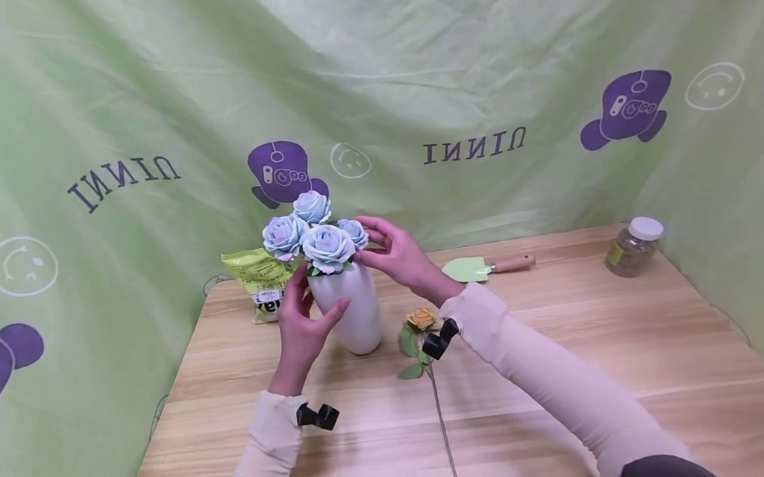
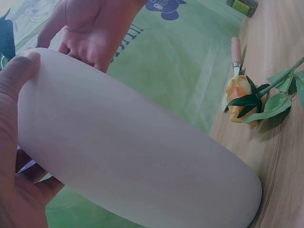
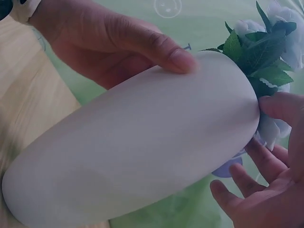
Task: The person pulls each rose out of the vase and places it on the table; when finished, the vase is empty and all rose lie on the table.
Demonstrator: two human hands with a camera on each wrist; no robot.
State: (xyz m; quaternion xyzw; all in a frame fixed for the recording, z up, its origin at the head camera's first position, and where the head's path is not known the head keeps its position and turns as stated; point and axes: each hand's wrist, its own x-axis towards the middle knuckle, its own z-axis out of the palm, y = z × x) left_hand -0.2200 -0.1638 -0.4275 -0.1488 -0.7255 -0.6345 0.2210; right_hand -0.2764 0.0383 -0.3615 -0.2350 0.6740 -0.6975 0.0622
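Note:
In the head view, a white vase [image 1: 354,312] stands upright on the table, filled with several blue artificial roses [image 1: 327,247]. My left hand [image 1: 304,327] holds the vase high on its left side, thumb [image 3: 183,59] across the white wall and fingers round behind. On the opposite side my right hand [image 1: 400,256] touches the rim by the rightmost rose, its fingers loosely spread; the right wrist view shows this hand [image 3: 266,175] beside the green leaves [image 3: 270,59]. An orange artificial rose [image 1: 422,318] with a long stem lies right of the vase.
A green snack bag [image 1: 257,278] stands behind the vase at left. A small trowel [image 1: 470,269] with a wooden handle lies toward the back edge. At the far right is a white-lidded jar [image 1: 633,248]. Green printed cloth [image 1: 477,74] hangs round the table [image 1: 551,330].

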